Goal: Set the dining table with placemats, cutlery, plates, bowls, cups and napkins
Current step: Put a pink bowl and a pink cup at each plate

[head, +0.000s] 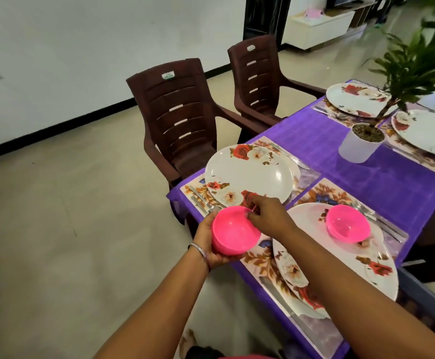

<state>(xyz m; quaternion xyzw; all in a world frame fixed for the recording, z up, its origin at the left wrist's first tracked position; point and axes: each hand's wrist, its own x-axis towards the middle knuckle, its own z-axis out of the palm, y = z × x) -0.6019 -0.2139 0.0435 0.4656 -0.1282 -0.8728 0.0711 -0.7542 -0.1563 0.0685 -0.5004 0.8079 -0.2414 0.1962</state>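
Observation:
My left hand (pixel 208 242) cups a pink bowl stack (pixel 233 230) from below, at the table's near left corner. My right hand (pixel 269 216) pinches the rim of the top bowl. A second pink bowl (pixel 347 226) sits on the near floral plate (pixel 382 257). Another floral plate (pixel 250 174) lies bare on its floral placemat (pixel 195 186), just beyond my hands. Two more floral plates (pixel 353 99) (pixel 428 130) lie on placemats at the far end. Cutlery (pixel 201 198) flanks the plates.
The table wears a purple cloth (pixel 366 161). A potted plant in a white pot (pixel 358 146) stands mid-table. Two brown plastic chairs (pixel 180 120) (pixel 258 81) stand along the left side. Beige floor lies to the left.

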